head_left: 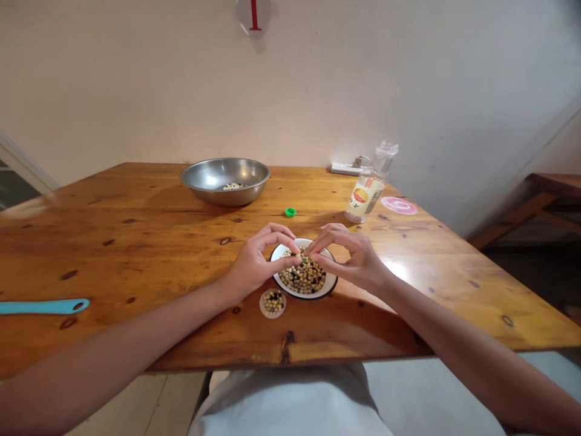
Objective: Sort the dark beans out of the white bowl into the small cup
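Together — left hand [258, 261] and right hand [349, 257] pinch closed, fingertips meeting over a white enamel bowl [305, 298] of mixed beans [303, 277].

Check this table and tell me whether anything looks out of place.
A small green bottle cap lies loose on the wooden table, apart from the clear bottle near the wall. That bottle seems uncapped, so the cap looks out of place, though it may not be that bottle's cap.

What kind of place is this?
Probably a plain home kitchen or dining room: a knotty pine table against a bare wall, a stainless steel bowl, and a white enamel dish of mixed beans.
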Tool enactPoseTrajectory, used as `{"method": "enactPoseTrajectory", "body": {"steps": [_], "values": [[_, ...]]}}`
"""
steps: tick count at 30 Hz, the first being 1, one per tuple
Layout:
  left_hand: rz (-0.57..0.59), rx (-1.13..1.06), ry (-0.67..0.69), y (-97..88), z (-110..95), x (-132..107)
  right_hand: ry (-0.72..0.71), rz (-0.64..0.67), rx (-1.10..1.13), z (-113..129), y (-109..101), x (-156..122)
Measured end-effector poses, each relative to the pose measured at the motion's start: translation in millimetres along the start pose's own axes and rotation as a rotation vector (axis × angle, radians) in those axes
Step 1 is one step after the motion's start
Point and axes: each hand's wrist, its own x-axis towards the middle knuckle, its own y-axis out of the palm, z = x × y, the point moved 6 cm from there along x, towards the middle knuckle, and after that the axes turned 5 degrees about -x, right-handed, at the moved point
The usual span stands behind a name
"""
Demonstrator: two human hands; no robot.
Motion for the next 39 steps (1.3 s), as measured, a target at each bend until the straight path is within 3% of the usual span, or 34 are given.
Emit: {"method": "enactPoseTrajectory", "body": {"steps": [31,39], "values": [[0.018,0.005,0.014,2.5,0.4,-1.1,-0.078,-0.02,-0.031,3.6,-0.4,-1.0],[0.009,0.131,0.08,2.8,-13.2,-0.4,-0.109,-0.016,-0.08,7.1,0.9,-0.2]]}}
